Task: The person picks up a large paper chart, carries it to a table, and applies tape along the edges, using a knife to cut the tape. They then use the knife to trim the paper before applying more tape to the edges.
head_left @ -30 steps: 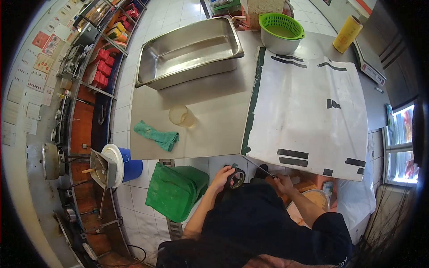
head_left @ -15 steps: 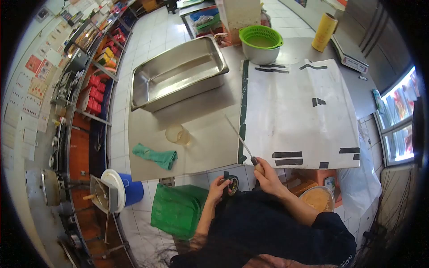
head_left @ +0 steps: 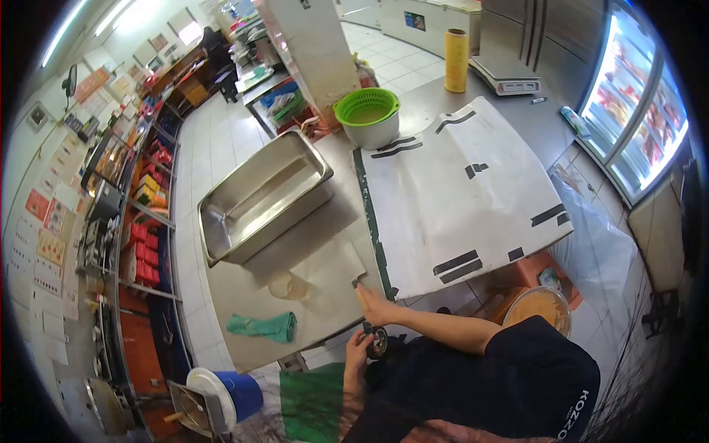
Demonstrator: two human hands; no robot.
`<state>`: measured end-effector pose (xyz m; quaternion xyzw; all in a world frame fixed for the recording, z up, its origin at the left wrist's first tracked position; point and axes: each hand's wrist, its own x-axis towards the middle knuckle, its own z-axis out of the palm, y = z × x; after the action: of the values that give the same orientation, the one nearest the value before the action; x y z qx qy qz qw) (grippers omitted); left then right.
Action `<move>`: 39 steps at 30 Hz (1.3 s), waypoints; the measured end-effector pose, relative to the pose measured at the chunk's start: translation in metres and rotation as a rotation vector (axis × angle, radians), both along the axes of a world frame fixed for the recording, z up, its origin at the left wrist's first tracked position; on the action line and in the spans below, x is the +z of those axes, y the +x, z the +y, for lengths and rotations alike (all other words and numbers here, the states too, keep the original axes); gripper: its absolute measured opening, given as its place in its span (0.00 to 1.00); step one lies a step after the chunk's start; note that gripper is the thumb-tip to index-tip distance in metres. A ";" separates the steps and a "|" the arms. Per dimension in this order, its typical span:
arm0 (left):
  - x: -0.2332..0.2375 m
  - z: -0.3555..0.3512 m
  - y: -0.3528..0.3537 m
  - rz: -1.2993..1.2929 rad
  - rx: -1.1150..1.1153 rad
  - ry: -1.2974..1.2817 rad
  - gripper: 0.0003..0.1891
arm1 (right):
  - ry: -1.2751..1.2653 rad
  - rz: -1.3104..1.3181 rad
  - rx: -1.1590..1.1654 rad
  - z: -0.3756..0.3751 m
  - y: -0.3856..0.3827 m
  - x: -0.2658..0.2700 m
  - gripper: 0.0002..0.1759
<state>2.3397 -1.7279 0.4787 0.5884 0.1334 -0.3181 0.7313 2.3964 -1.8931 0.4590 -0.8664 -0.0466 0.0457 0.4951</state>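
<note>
My right hand [head_left: 380, 308] is closed around the light-coloured handle of a knife [head_left: 361, 296], its blade tilted up over the steel table [head_left: 325, 314] and hard to make out against the metal. Just below it, my left hand [head_left: 357, 350] grips a roll of dark tape [head_left: 377, 342] close to my body, off the table's front edge. A white sheet [head_left: 458, 207] with strips of black tape on it covers the right half of the table. To the left of my hands are a clear cup [head_left: 287, 286] and a folded green cloth [head_left: 262, 326].
A deep steel pan [head_left: 269, 203] stands on the table's left side. At the back are a green colander in a bowl [head_left: 369, 122], a yellow roll [head_left: 456, 63] and a scale [head_left: 506, 77]. Below are a green bin [head_left: 310, 399] and a blue bucket [head_left: 240, 395].
My right hand has moved left with the knife, away from the white sheet's corner and nearer my left hand. The camera view has turned and tilted up, showing more of the room.
</note>
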 end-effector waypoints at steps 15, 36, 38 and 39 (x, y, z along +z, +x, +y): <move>-0.002 -0.015 0.024 -0.116 -0.438 -0.024 0.17 | 0.978 0.200 -0.820 -0.247 -0.188 0.088 0.29; -0.033 -0.140 0.047 0.176 -0.373 -0.194 0.18 | 1.297 -0.284 -1.079 -0.357 -0.139 0.014 0.23; -0.029 -0.124 0.049 0.207 -0.383 -0.327 0.17 | 1.435 -0.195 -0.988 -0.347 -0.145 0.019 0.22; -0.029 -0.116 0.046 0.209 -0.381 -0.417 0.16 | 1.492 -0.151 -0.964 -0.344 -0.149 0.016 0.22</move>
<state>2.3853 -1.8442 0.4502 0.4039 0.0269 -0.5289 0.7459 2.2477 -2.2376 0.4748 -0.2446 0.2727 -0.2672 0.8913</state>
